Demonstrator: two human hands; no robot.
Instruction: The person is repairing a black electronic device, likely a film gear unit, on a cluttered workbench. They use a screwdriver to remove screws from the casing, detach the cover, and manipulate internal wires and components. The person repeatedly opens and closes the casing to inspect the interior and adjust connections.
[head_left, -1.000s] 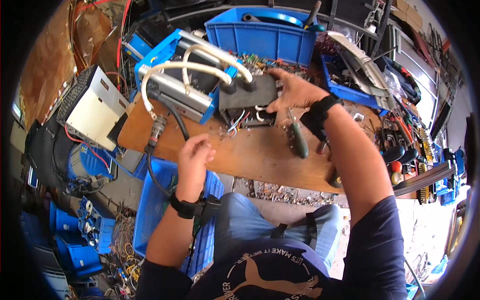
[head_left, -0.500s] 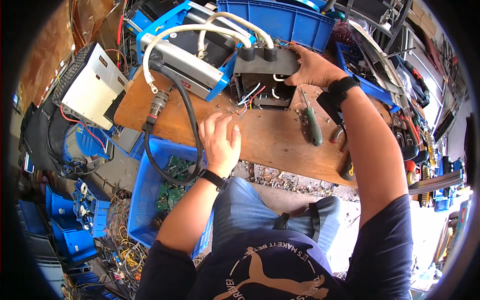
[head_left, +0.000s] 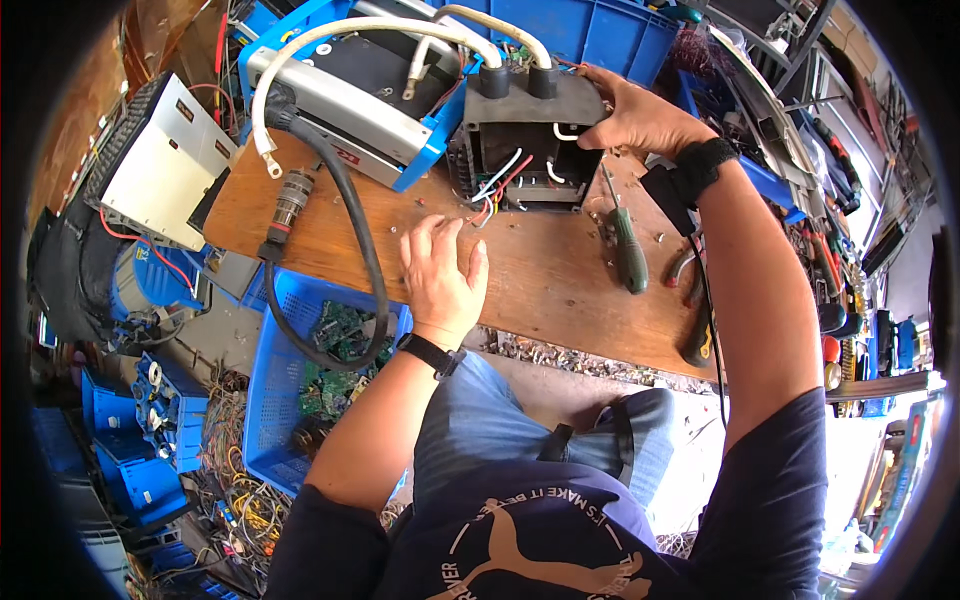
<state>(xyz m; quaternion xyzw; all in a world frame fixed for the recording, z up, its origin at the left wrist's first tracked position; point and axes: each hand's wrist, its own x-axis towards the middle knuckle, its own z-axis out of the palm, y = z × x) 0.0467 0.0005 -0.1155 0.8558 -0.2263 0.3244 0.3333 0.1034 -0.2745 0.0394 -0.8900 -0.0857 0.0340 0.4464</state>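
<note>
A black box-shaped electrical unit (head_left: pixel 530 115) stands on the wooden table, its open front facing me. Inside the dark cavity, several loose white, red and blue wires hang out at the lower front. Two thick white cables (head_left: pixel 360 27) rise from black sleeves on its top, one ending in a ring lug. My right hand (head_left: pixel 645 118) grips the unit's upper right corner, thumb at the front edge and fingers over the top. My left hand (head_left: pixel 440 275) lies on the table in front of the unit, fingers apart, holding nothing. A green-handled screwdriver (head_left: pixel 628 250) lies right of the unit.
A blue-and-silver machine casing (head_left: pixel 350 120) stands left of the unit. A black cable with a metal connector (head_left: pixel 290 205) loops over the table edge. Below sits a blue crate (head_left: pixel 262 400) with green circuit boards. Pliers (head_left: pixel 690 275) lie near the table's right end.
The view has shifted slightly, so the casing, cable and crate appear further left. My right hand keeps its hold on the unit, and my left hand stays on the table.
</note>
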